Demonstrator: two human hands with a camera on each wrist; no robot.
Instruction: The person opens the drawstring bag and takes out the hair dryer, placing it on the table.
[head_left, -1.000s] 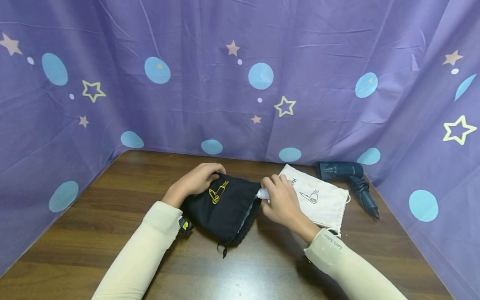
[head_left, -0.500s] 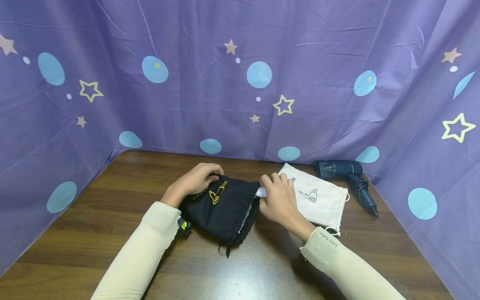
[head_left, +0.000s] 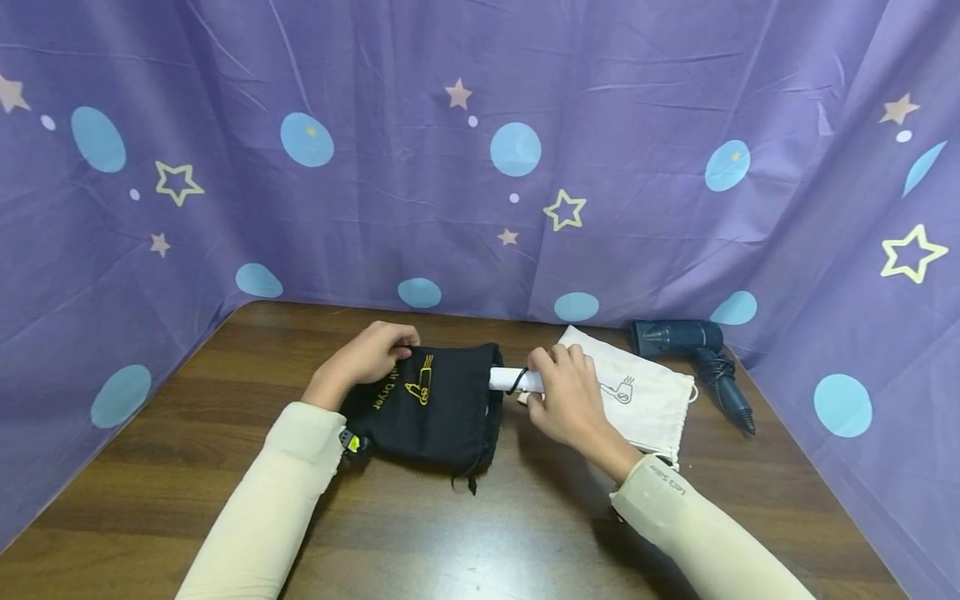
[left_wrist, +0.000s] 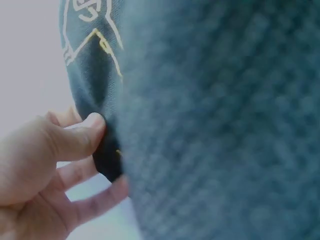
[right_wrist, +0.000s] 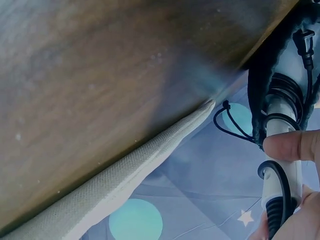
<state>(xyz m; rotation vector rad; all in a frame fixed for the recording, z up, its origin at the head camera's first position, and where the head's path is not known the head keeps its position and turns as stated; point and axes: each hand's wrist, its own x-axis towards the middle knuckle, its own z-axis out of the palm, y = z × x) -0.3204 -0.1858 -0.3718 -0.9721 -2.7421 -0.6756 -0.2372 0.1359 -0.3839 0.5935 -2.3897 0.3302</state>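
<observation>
A black drawstring bag (head_left: 457,417) with a yellow hair dryer picture lies on the table, its mouth facing right. My left hand (head_left: 367,358) pinches the bag's closed end between thumb and fingers, as the left wrist view also shows at the dark cloth (left_wrist: 92,82). Out of the mouth sticks the white handle of a hair dryer (head_left: 504,380), its head hidden inside the bag. My right hand (head_left: 566,396) grips that handle near its end. In the right wrist view a black power cord (right_wrist: 284,85) is wound around the handle, with the plug (right_wrist: 304,42) at the bag's mouth.
A white drawstring bag (head_left: 652,404) with a hair dryer print lies flat, just behind and right of my right hand. Beyond it, a dark blue hair dryer (head_left: 682,337) with its cord wrapped rests near the wooden table's (head_left: 420,542) far right corner. A purple curtain (head_left: 420,208) hangs behind.
The black bag has shifted left with my left hand and turned slightly. More of the white handle and its cord now shows between the mouth and my right hand, which stays nearly in place.
</observation>
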